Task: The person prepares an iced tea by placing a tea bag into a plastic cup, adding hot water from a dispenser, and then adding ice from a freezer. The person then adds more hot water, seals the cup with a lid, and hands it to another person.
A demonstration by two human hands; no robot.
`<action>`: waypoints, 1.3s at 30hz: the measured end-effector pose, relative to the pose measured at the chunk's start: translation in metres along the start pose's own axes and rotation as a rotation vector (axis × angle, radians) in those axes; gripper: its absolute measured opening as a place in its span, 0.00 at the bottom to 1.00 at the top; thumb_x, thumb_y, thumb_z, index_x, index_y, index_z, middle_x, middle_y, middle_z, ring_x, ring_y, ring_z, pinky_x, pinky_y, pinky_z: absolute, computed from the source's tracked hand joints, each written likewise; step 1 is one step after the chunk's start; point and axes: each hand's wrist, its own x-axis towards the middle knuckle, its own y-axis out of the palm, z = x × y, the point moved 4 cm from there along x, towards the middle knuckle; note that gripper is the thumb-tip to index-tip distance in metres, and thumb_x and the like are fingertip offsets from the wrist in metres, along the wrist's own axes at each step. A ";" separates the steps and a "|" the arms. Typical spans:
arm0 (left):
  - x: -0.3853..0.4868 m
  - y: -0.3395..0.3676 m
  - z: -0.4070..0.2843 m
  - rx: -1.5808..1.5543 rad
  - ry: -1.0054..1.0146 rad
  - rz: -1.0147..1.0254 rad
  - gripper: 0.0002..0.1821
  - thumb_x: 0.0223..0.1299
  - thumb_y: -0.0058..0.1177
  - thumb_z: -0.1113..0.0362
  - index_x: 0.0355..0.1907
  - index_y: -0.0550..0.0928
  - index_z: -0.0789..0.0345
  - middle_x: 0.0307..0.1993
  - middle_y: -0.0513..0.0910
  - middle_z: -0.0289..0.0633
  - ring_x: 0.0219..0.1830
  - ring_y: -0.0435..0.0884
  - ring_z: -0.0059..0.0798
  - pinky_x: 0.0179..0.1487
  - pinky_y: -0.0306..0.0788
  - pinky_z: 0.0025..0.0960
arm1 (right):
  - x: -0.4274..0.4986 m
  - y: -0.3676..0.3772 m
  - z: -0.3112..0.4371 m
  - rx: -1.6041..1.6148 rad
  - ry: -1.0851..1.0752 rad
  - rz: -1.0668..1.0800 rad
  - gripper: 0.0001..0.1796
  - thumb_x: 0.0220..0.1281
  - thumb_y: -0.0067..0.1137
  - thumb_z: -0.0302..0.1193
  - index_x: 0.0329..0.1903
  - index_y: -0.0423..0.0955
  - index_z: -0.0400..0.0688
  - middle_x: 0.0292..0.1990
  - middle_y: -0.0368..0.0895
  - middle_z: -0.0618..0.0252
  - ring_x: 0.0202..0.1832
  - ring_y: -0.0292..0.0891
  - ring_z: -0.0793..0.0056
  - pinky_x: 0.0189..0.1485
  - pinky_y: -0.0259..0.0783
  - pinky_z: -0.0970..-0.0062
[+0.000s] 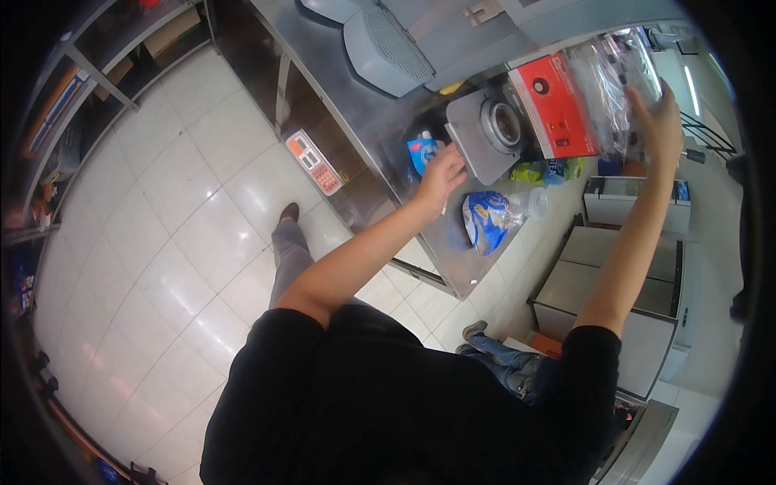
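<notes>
A cup sealing machine with a red front panel (555,100) stands on the steel table. From its front juts a grey metal tray (476,136) with a cup (504,123) set in its round ring. My left hand (441,182) is at the tray's near edge, fingers bent and fingertips against it; whether they grip it is hidden. Up on the machine, my right hand (658,124) grips the clear plastic cover (612,91), thumb in front and fingers behind. Beside my left hand lies a blue pouch (422,151) with a spout.
A blue and white bag (487,221) and a clear plastic cup (536,203) lie near the steel table's (448,267) corner. Grey dispensers (388,51) stand behind. A calculator-like device with orange keys (315,162) is below the table edge. Another person's legs (506,357) show at right.
</notes>
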 end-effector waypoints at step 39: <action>-0.042 0.285 0.029 1.258 1.124 0.981 0.14 0.45 0.55 0.67 0.38 0.83 0.66 0.40 0.82 0.45 0.49 0.79 0.41 0.59 0.67 0.45 | -0.221 0.056 -0.004 0.904 0.103 -0.781 0.06 0.57 0.49 0.28 0.25 0.72 0.45 0.23 0.75 0.69 0.26 0.70 0.76 0.39 0.61 0.75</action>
